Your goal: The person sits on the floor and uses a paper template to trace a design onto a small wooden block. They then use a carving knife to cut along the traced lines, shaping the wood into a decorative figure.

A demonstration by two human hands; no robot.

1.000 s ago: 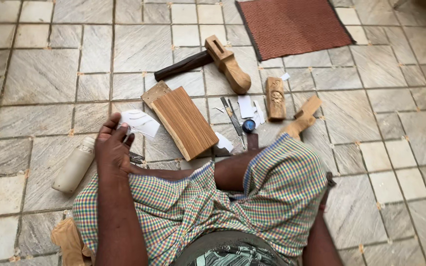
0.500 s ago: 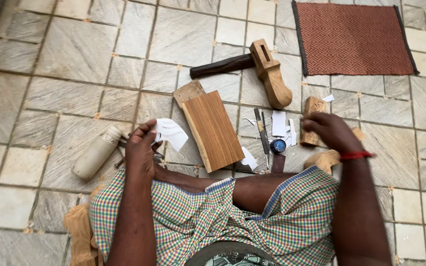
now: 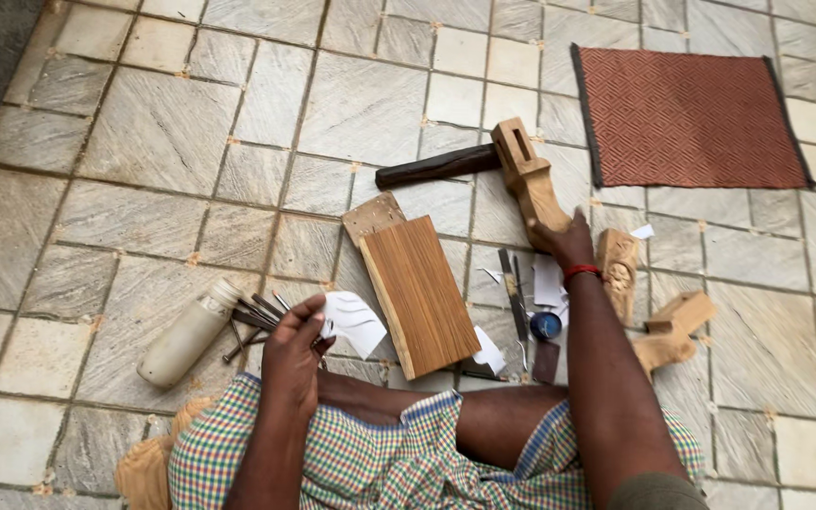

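Observation:
My left hand (image 3: 293,357) rests on the floor beside my knee, its fingers pinching the edge of a white paper piece (image 3: 355,321) next to several metal carving tools (image 3: 249,321). My right hand (image 3: 564,241) reaches forward and takes hold of the lower end of a light wooden mallet-shaped block (image 3: 525,175). A red band sits on that wrist. A brown wooden board (image 3: 419,293) lies between the hands on top of a paler block (image 3: 373,215).
A dark wooden handle (image 3: 436,165) lies behind the board. A red woven mat (image 3: 687,118) is at the back right. A carved wooden piece (image 3: 619,269), another wooden part (image 3: 672,331), a cream bottle (image 3: 188,332), chisels (image 3: 512,293) and a blue cap (image 3: 546,326) lie on the stone tile floor.
My right hand came into view, passed over the small tools and reached forward onto the light wooden block. My left hand stayed by the paper and tools.

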